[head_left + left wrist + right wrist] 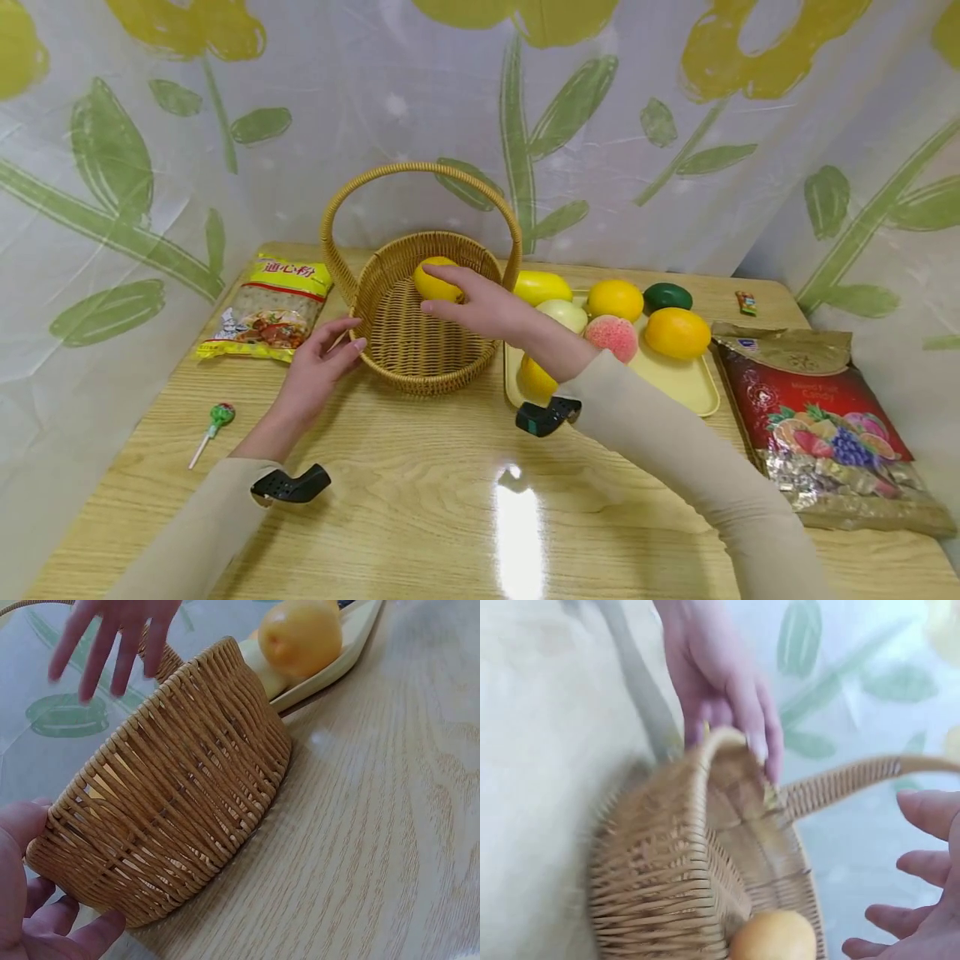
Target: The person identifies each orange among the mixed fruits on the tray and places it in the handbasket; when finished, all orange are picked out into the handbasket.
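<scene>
A wicker basket [427, 337] with a tall arched handle stands on the table. My left hand [318, 367] grips its left rim, and in the left wrist view the thumb [22, 823] lies at the rim with the fingers against the outer weave. Inside the basket rests an orange-yellow fruit [435, 279], partly covered by my right hand in the head view. Reaching in over the basket's right side, my right hand [483, 307] has its fingers loosely spread. In the right wrist view those fingers [904, 919] are apart from the fruit [772, 937].
A pale yellow tray [678, 387] to the right bears several fruits, including a peach [611, 336] and a dark green fruit [667, 297]. Beyond it lies a red candy bag [825, 417], with a small wrapped sweet [746, 302] behind. At left are a pasta bag [270, 308] and a lollipop [217, 421].
</scene>
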### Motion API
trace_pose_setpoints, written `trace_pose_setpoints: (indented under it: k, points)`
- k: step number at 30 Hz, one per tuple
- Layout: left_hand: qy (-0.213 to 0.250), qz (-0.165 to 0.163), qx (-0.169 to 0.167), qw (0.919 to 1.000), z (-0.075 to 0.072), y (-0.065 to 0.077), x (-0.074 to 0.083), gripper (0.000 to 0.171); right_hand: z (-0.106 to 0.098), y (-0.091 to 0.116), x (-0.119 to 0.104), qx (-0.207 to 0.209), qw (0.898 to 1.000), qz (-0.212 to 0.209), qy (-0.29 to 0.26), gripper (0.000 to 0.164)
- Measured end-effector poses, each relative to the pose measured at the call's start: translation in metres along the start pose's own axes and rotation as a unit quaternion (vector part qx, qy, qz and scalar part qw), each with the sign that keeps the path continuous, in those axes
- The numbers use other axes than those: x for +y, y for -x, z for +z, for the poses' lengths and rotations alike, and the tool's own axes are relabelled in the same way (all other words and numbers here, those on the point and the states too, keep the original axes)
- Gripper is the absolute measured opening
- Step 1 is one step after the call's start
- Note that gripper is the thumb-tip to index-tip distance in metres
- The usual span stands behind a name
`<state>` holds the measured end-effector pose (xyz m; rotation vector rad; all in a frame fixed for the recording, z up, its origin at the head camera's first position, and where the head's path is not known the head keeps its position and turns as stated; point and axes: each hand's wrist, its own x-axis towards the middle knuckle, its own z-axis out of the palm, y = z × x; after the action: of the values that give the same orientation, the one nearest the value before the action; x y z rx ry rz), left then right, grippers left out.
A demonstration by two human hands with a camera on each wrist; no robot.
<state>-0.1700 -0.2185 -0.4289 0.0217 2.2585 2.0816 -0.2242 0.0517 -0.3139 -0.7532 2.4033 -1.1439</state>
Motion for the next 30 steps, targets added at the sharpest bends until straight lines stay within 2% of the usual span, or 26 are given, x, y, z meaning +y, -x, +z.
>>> trace_pose_setpoints:
  k: [6,10,15,18,23,30]
  points:
    - [-0.004,-0.002,-0.005,1.0,0.002,-0.001,0.002,0.058,-0.007,0.065,0.015,0.023,0.996,-0.017,-0.082,0.061]
    - [-0.005,-0.004,-0.007,1.0,0.003,-0.001,0.004,0.058,-0.014,0.102,0.033,0.073,0.989,-0.005,-0.128,0.058]
    - [-0.016,-0.01,-0.004,0.9998,0.002,0.001,0.005,0.06,-0.017,0.143,0.062,0.171,0.967,0.031,-0.188,0.058]
    - [-0.021,-0.007,-0.006,0.9997,0.002,0.002,0.006,0.06,-0.014,0.164,0.084,0.212,0.955,0.06,-0.199,0.06]
    - [-0.019,-0.007,-0.002,0.9998,0.001,0.002,0.006,0.059,-0.007,0.186,0.111,0.214,0.952,0.097,-0.198,0.064]
    - [-0.018,-0.01,-0.004,0.9998,0.002,0.003,0.006,0.059,-0.001,0.201,0.127,0.195,0.952,0.119,-0.204,0.065]
